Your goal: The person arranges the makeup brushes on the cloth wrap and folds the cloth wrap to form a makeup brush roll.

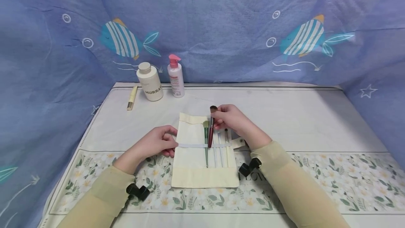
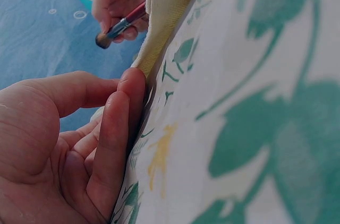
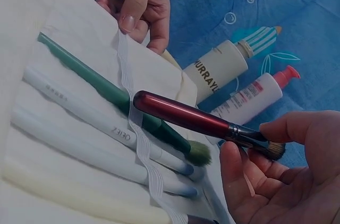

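Observation:
A cream fabric brush roll lies unfolded on the table, a white elastic band running across it. My left hand pinches the roll's left edge at the band's end, between thumb and finger. My right hand holds a dark red makeup brush by its metal collar, close to the brown bristles. The brush's handle end overlaps the band, beside a green brush. Under the band, to the right of the green one, lie white brushes with blue tips and a pale yellow brush.
At the back left stand a white MURRAY bottle and a pump bottle with a pink top. Left of them lies a pale yellow tube. A snap strap sticks out from the roll's right side. Blue fish-print cloth hangs behind.

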`<state>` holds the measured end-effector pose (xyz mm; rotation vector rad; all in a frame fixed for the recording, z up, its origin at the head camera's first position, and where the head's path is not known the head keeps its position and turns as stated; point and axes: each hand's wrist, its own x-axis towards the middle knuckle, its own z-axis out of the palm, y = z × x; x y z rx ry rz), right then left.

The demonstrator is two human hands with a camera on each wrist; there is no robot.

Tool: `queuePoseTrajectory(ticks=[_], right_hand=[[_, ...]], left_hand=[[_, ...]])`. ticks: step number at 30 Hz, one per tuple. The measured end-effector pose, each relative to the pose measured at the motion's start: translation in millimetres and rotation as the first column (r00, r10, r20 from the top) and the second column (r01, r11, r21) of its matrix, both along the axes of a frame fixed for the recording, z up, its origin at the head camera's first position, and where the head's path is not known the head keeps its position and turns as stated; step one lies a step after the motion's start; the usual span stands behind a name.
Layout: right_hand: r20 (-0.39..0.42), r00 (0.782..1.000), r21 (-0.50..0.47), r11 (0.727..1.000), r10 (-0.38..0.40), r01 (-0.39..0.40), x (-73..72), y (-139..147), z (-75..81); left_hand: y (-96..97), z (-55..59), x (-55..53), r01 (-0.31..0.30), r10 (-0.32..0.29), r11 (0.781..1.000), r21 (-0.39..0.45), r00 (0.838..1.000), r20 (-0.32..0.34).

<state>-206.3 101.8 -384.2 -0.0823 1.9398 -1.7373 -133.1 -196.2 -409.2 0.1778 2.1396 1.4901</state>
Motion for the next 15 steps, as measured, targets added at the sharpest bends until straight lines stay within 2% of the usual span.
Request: queuePoseTrajectory(ticks=[7,15], right_hand=[[-0.004,1.0,-0.043,0.999,0.002,-0.002,-3.3,-10.4,0.1],[0.003,1.0,0.005,1.0,0.005,-0.005,-4.8,-20.4,0.6]], left_hand=[[1.5,-0.9,-0.5,-0.004,0.004,1.0,0.005,1.0,0.0],[1.2,-1.4,-1.4,0.002,-0.002,1.0,0.01,1.0,-0.01]])
